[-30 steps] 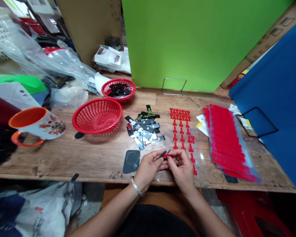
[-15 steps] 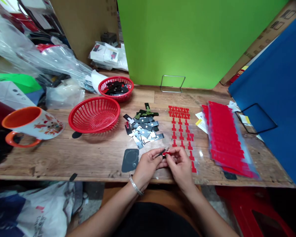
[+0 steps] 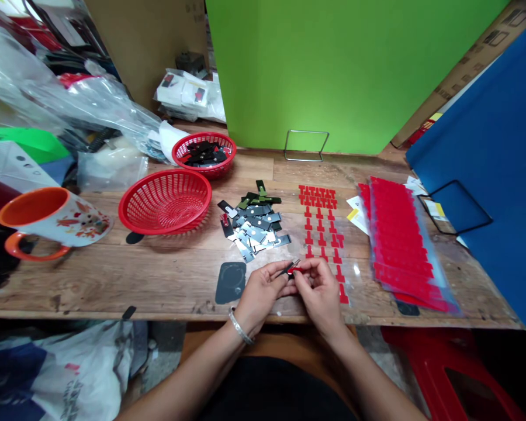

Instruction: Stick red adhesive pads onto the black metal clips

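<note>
Fingers of the left hand (image 3: 259, 290) are pinched on a dark strip (image 3: 284, 271); those of the right hand (image 3: 324, 292) grip a red piece (image 3: 294, 271) at the strip's edge. Whether the two are joined is too small to tell. Both are held in front of the pile (image 3: 255, 233), slightly to its right. Right of the pile lie rows of tabs (image 3: 308, 224), then, farther right, sheets (image 3: 398, 234). Left of the pile stands a basket (image 3: 142, 204); in front, a pad (image 3: 230, 283).
</note>
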A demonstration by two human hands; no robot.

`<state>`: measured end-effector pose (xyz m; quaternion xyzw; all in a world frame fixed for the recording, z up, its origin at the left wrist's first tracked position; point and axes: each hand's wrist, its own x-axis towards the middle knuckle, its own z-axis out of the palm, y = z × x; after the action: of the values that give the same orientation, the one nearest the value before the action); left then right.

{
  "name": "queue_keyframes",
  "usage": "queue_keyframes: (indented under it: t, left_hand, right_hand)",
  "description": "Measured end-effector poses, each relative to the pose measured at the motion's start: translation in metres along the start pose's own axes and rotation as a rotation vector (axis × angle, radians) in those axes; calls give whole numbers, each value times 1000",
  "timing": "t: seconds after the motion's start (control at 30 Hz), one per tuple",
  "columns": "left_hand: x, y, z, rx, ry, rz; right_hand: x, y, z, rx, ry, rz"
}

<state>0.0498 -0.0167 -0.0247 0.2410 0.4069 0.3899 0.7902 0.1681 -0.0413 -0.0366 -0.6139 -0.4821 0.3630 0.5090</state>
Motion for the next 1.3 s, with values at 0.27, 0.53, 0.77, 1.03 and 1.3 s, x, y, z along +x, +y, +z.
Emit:
queue_keyframes:
  t: [0.27, 0.53, 0.77, 1.03, 1.3]
  left_hand:
    - [0, 1, 1, 6, -4, 2]
    - [-2, 0, 9, 23, 137, 5]
    - [-2, -2, 11, 2, 153, 63]
    - [-3, -1, 9, 31, 120, 33]
    - [-3, 0, 10, 8, 127, 19]
  right_hand:
    - [1, 0, 1, -2, 1, 7]
    - [-4, 0, 0, -33, -7, -46]
    - [-6, -12, -1, -157, 81, -142]
    - [9, -14, -5, -12, 5, 69]
    - [12, -13, -2, 114, -13, 174]
